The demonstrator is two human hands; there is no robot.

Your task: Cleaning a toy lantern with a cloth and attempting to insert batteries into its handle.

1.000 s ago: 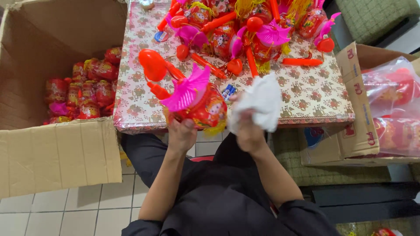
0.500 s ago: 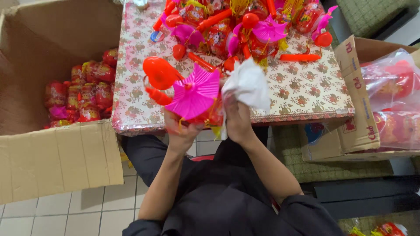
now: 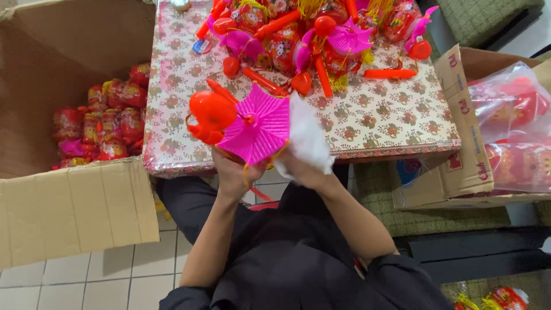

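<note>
My left hand (image 3: pixel 234 172) grips a toy lantern from below, at the near edge of the table. The lantern has a pink pleated fan top (image 3: pixel 257 130) and an orange plastic handle part (image 3: pixel 211 112) beside it. My right hand (image 3: pixel 299 170) holds a white cloth (image 3: pixel 307 138) pressed against the lantern's right side. Both hands are close together over my lap, just in front of the floral-covered table (image 3: pixel 396 115).
A pile of red, orange and pink lanterns (image 3: pixel 298 34) lies at the table's far side. An open cardboard box (image 3: pixel 69 195) on the left holds several wrapped red lanterns (image 3: pixel 106 123). Another box (image 3: pixel 459 161) on the right holds plastic bags (image 3: pixel 511 115) of red toys.
The lantern has turned so its pink fan faces up and the orange part shows on the left. The white cloth has moved down and closer against the lantern's right side.
</note>
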